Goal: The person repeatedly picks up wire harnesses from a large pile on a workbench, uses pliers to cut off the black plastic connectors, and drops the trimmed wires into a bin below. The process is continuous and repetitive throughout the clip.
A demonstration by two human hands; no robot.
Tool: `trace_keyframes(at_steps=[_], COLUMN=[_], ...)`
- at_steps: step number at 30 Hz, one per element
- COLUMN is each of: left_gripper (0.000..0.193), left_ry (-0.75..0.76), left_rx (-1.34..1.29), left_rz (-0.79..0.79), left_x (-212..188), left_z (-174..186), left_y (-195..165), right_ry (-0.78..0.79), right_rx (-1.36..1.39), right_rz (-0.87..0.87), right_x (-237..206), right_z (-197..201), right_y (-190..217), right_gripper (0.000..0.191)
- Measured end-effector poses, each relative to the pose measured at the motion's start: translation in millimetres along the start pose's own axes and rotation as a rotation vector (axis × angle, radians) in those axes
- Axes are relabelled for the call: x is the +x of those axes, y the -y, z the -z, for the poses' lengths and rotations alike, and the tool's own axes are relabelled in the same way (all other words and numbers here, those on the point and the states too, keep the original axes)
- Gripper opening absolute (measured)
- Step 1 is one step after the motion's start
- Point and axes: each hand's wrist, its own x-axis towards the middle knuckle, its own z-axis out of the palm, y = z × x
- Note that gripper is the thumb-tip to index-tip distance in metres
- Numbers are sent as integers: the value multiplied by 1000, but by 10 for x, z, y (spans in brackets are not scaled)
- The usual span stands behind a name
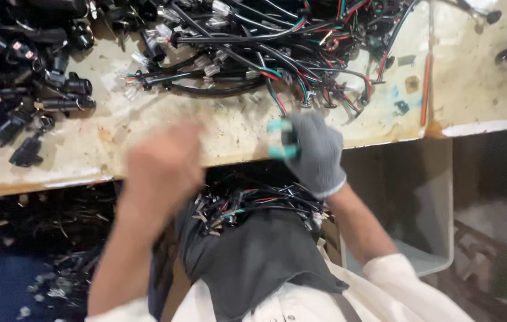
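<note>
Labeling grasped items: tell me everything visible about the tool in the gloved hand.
The tool is small, with a black middle and teal parts at top and bottom, plastic by the look. It stands roughly upright over the bench edge, gripped in the right hand, which wears a grey knit glove; the fingers hide most of its right side. Motion blur hides finer detail, so its exact type is unclear. Only the glove visibly touches it; the bare left hand is apart.
</note>
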Motion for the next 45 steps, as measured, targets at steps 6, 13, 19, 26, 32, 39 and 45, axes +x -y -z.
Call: trace_keyframes(at_steps=[6,13,19,26,32,39,45], left_gripper=[30,36,36,38,35,34,33], left_ry=[-45,189,-299,158,493,329,139], left_rx=[279,223,-558,-1655,-1469,-1092,-1225], left_rz=[-255,-362,231,492,710,336,314], left_x=[899,993,577,-615,-623,-515,-511], left_z=[-187,-99,54,-648,-686,-485,-447], left_y=[1047,1266,1001,-313,-617,-681,-739], right_ry=[-155,246,353,-27,181,362,-201], right_rx=[168,52,63,1041,595,827,1548], right_rz=[41,31,-70,-751,101,-463,-595], right_x=[-202,-175,-2,138,-336,-301,-224], right_z=[29,113,-40,265,236,283,204], right_y=[20,-19,-93,15,299,350,696], right_gripper=[29,30,39,5,18,4,9])
